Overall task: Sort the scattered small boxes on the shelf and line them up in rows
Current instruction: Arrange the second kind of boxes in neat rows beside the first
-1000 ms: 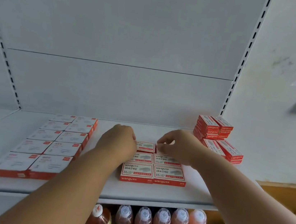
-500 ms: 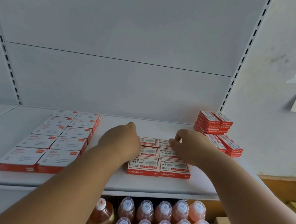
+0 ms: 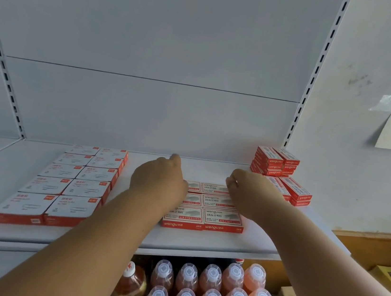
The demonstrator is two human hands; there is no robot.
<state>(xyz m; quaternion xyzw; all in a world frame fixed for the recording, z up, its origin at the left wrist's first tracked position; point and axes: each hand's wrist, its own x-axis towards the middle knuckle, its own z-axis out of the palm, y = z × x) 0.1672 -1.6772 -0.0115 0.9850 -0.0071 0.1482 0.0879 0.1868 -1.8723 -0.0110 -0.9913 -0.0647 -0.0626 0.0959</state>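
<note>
Red staple boxes (image 3: pixel 221 217) two-wide | left hand (image 3: pixel 158 184), right hand (image 3: pixel 249 194) over back row | grip seemingly curled, unclear

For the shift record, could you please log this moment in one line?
left hand: on staple boxes | right hand: same | loose pile: unsorted

Red-and-white staple boxes (image 3: pixel 221 217) are lying flat mid-shelf (image 3: pixel 201 243) in a two-wide block, edges touching. Larger white-topped boxes (image 3: pixel 73 181) are sitting in two neat columns at left. A loose red stack (image 3: pixel 280 169) is sitting at back right.
</note>
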